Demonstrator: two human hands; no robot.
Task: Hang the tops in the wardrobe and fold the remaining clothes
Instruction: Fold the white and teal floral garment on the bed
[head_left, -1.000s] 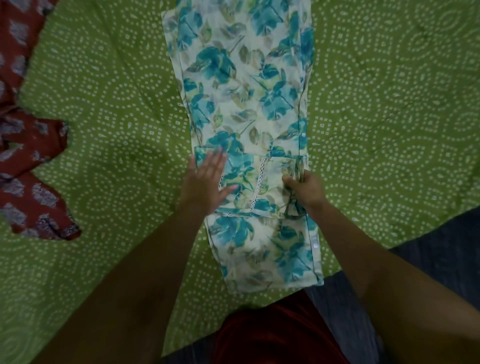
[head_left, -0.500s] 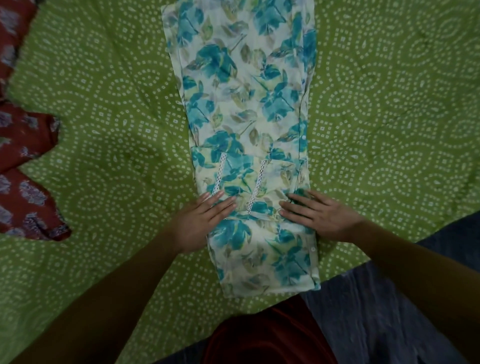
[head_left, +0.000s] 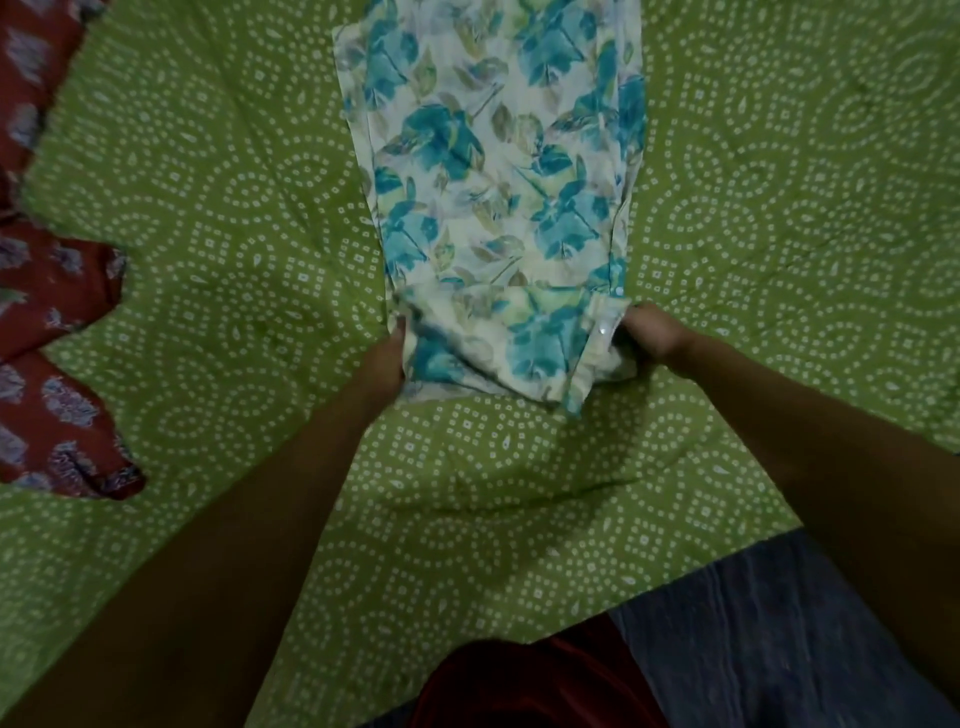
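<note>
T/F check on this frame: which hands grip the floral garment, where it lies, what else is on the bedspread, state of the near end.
1. Both hands grip the floral garment. True: the left hand holds its left edge, the right hand its right edge.
2. The garment lies on a plain blue sheet. False: it lies on a green bedspread with white dotted rings.
3. The garment's near end is doubled over the rest. True: a folded layer sits between the hands.
4. The red printed cloth lies on top of the floral garment. False: it lies apart, at the left edge of the bedspread.
5. The right hand lies flat and open on the cloth. False: its fingers curl round the folded edge.
</note>
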